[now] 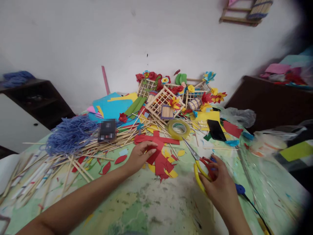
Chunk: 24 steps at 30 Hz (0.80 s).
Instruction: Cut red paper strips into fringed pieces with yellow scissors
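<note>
My left hand (140,157) pinches a folded piece of red paper (154,153) between thumb and fingers, over the middle of the table. In my right hand (221,182) is a pair of scissors (193,150) with red and yellow handles. Their blades look closed and point up and left, toward a roll of clear tape (179,129). Below the left fingers lie red paper scraps (162,166) and yellow petal-shaped cutouts (181,152). Partly hidden behind my right hand is a blue object, with a blue end (240,188) and black cord showing beside the wrist.
Blue yarn (70,133) and many thin sticks (97,143) cover the left side. Stick frames with paper flowers (165,101) stand against the wall. A black phone (216,130) lies at the right, near plastic bags (269,142). A dark pixelated box (107,130) sits beside the yarn.
</note>
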Tool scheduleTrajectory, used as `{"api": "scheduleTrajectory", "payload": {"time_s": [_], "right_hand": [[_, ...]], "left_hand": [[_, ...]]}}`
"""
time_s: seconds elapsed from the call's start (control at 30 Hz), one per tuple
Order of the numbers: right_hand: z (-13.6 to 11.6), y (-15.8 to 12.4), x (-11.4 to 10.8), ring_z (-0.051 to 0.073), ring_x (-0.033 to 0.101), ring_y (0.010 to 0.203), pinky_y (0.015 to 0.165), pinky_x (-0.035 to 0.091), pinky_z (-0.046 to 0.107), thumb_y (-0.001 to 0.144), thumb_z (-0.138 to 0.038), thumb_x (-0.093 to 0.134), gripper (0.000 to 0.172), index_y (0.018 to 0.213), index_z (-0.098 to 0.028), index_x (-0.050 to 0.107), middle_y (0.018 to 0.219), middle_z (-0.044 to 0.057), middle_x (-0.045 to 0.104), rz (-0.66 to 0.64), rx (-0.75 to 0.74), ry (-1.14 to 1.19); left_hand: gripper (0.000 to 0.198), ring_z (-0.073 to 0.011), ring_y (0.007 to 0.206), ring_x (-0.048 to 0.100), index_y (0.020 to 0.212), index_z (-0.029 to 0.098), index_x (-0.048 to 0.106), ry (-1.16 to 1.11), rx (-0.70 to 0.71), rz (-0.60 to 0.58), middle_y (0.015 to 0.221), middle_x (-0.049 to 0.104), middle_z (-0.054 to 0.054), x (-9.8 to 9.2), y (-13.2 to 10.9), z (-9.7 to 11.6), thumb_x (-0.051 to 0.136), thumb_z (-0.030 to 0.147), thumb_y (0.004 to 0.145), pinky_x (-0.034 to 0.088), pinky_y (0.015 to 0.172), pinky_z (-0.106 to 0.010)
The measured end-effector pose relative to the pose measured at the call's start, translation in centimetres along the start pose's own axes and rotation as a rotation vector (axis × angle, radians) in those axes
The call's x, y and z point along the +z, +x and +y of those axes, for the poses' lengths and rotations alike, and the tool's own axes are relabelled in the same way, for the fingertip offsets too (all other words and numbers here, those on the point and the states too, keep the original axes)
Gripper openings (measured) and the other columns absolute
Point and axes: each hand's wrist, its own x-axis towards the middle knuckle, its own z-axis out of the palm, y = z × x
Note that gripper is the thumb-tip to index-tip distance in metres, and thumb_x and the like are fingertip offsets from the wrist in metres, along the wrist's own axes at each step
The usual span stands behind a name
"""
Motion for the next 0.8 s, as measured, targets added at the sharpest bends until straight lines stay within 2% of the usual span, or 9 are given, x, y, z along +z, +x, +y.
{"api": "scheduleTrajectory", "payload": {"time_s": [0.03, 0.1, 0.17, 0.27, 0.43, 0.6, 0.7, 0.8], "right_hand": [[-0.6, -0.2, -0.1, 0.02, 0.059, 0.078, 0.07, 0.048, 0.035, 0.066, -0.036, 0.062, 0.071, 0.129, -0.018, 0.037, 0.097, 0.009, 0.059, -0.068, 0.036, 0.154], [-1.7, -1.0, 0.2, 0.015, 0.057, 0.067, 0.06, 0.048, 0.027, 0.067, -0.04, 0.063, 0.067, 0.126, -0.019, 0.041, 0.087, 0.006, 0.06, -0.288, 0.118, 0.512], [-2.4, -1.9, 1.1, 0.007, 0.045, 0.046, 0.041, 0.038, 0.02, 0.069, -0.047, 0.063, 0.062, 0.122, -0.02, 0.045, 0.072, 0.0, 0.054, -0.529, 0.224, 0.76], [-2.4, -3.2, 2.7, 0.002, 0.027, 0.034, 0.031, 0.025, 0.016, 0.064, -0.054, 0.065, 0.065, 0.118, -0.023, 0.045, 0.06, -0.007, 0.043, -0.684, 0.283, 0.975], [-2.1, -4.2, 3.4, 0.003, 0.029, 0.044, 0.038, 0.026, 0.015, 0.067, -0.054, 0.063, 0.06, 0.114, -0.024, 0.043, 0.067, -0.006, 0.04, -0.891, 0.191, 0.97], [-2.8, -4.3, 2.7, 0.005, 0.03, 0.052, 0.044, 0.027, 0.016, 0.069, -0.054, 0.063, 0.06, 0.117, -0.024, 0.042, 0.071, -0.005, 0.039, -0.971, 0.109, 0.92], [-3.1, -4.2, 2.4, 0.005, 0.03, 0.052, 0.043, 0.029, 0.016, 0.068, -0.06, 0.06, 0.067, 0.121, -0.023, 0.039, 0.071, -0.005, 0.039, -1.043, 0.114, 0.952], [-3.3, -4.1, 2.3, 0.004, 0.031, 0.048, 0.04, 0.031, 0.015, 0.071, -0.063, 0.055, 0.065, 0.119, -0.022, 0.041, 0.069, -0.005, 0.038, -1.09, 0.076, 1.0]], "left_hand": [[0.023, -0.0185, 0.092, 0.059, 0.095, 0.018, 0.064, 0.014, 0.016, -0.009, 0.096, 0.066, -0.007, -0.1, 0.0, 0.2, 0.06, 0.03, 0.077, 0.046, 0.082, -0.03], [0.026, -0.0192, 0.095, 0.059, 0.098, 0.018, 0.064, 0.033, 0.032, -0.024, 0.1, 0.066, -0.007, -0.5, 0.1, 0.9, 0.062, 0.029, 0.075, 0.046, 0.084, -0.03], [0.029, -0.0195, 0.095, 0.06, 0.101, 0.019, 0.064, 0.02, 0.017, -0.047, 0.103, 0.066, -0.008, -0.9, 0.2, 1.8, 0.064, 0.028, 0.073, 0.047, 0.082, -0.03], [0.032, -0.0197, 0.092, 0.061, 0.102, 0.018, 0.063, -0.036, -0.042, -0.069, 0.103, 0.066, -0.008, -1.3, 0.4, 3.0, 0.066, 0.029, 0.071, 0.049, 0.075, -0.028], [0.028, -0.0184, 0.088, 0.062, 0.096, 0.017, 0.065, -0.063, -0.105, -0.09, 0.098, 0.067, -0.007, -1.6, 0.4, 3.9, 0.067, 0.029, 0.07, 0.049, 0.07, -0.025], [0.024, -0.0163, 0.085, 0.061, 0.092, 0.018, 0.066, -0.043, -0.094, -0.089, 0.095, 0.067, -0.006, -1.4, 0.2, 3.7, 0.067, 0.029, 0.071, 0.047, 0.069, -0.023], [0.023, -0.0152, 0.081, 0.06, 0.09, 0.018, 0.067, -0.024, -0.092, -0.153, 0.09, 0.067, -0.005, -1.2, 0.2, 3.6, 0.067, 0.029, 0.071, 0.046, 0.069, -0.023], [0.021, -0.015, 0.08, 0.059, 0.089, 0.017, 0.067, 0.011, -0.07, -0.213, 0.088, 0.066, -0.005, -1.1, 0.2, 3.6, 0.067, 0.029, 0.071, 0.045, 0.07, -0.024]]}}
